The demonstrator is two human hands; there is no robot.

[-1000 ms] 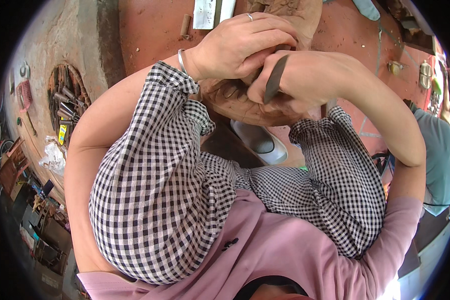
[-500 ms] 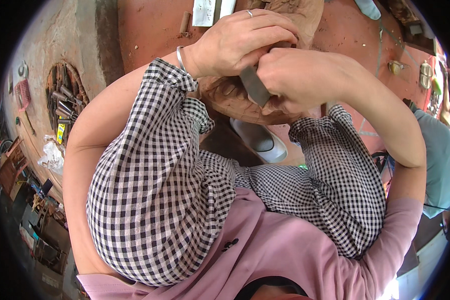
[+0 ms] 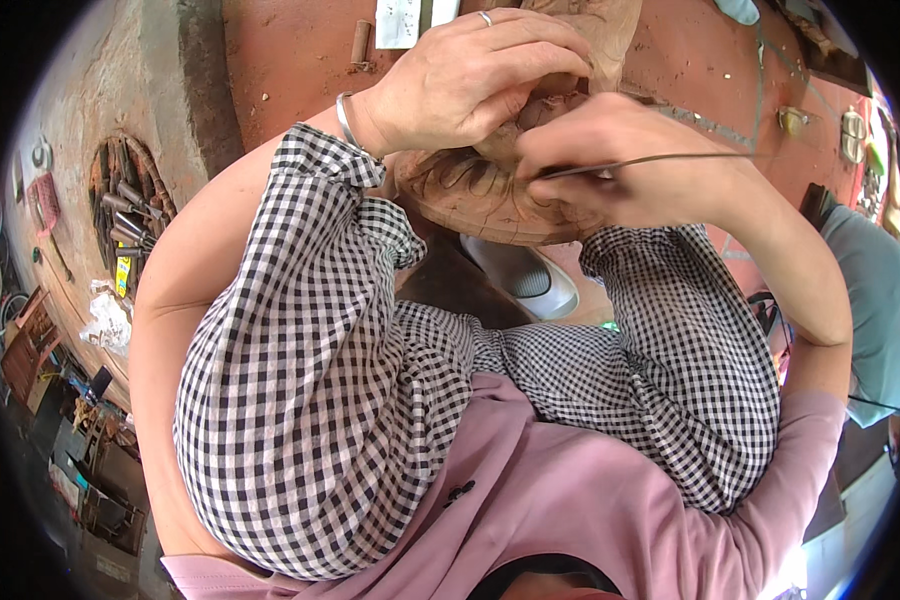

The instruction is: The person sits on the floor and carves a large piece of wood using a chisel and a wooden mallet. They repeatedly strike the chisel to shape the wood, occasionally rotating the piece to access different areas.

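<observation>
A brown wood carving (image 3: 450, 195) with curved grooves and a rounded lower edge lies between my knees; its upper part reaches away past my hands. My left hand (image 3: 470, 75), with a ring and a bracelet, is bent over the carving's upper part, fingers curled down and thumb against the wood. My right hand (image 3: 620, 165) is closed on a thin grey strip (image 3: 670, 157), seen nearly edge-on and running out to the right over my wrist. That hand is slightly blurred and sits low over the carving's right side. Its fingertips are partly hidden.
A shoe (image 3: 540, 285) shows below the carving. On the red floor ahead are a short brown cylinder (image 3: 360, 43) and a white block (image 3: 397, 24). At left, a round basket (image 3: 125, 205) holds several dark-handled tools, with a crumpled plastic bag (image 3: 105, 318) nearby.
My right hand has moved slightly right and turned, so the grey strip shows its thin edge instead of its flat face. The hands have come apart, and my left hand stays at the carving.
</observation>
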